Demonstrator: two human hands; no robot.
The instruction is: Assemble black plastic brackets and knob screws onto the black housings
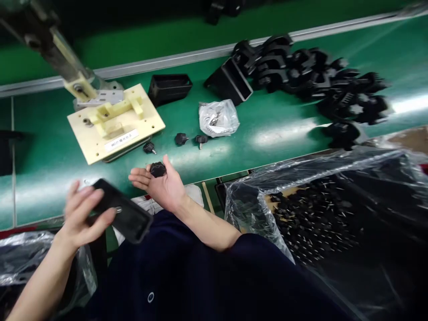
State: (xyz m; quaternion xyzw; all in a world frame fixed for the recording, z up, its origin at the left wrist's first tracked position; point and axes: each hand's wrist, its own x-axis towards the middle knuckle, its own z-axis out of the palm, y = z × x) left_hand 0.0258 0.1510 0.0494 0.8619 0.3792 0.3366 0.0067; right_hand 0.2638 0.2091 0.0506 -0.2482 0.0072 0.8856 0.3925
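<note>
My left hand (81, 213) grips a black rectangular plastic housing (125, 213) by its upper end, over the bench's front edge. Motion smears both the hand and the housing. My right hand (167, 187) is palm up with a black knob (158, 169) lying at the base of its fingers, the thumb beside it. Just beyond my hands, three loose parts sit on the bench: a knob screw (149, 147), another knob screw (181, 139) and a third knob screw (201, 140).
A cream fixture plate (117, 125) sits under a metal press arm (63, 53). Behind are a black housing (170, 88), a tilted housing (230, 82) and a clear plastic bag (219, 117). Several black parts (307, 71) pile up rightward. A lined bin (267, 214) holds many knob screws.
</note>
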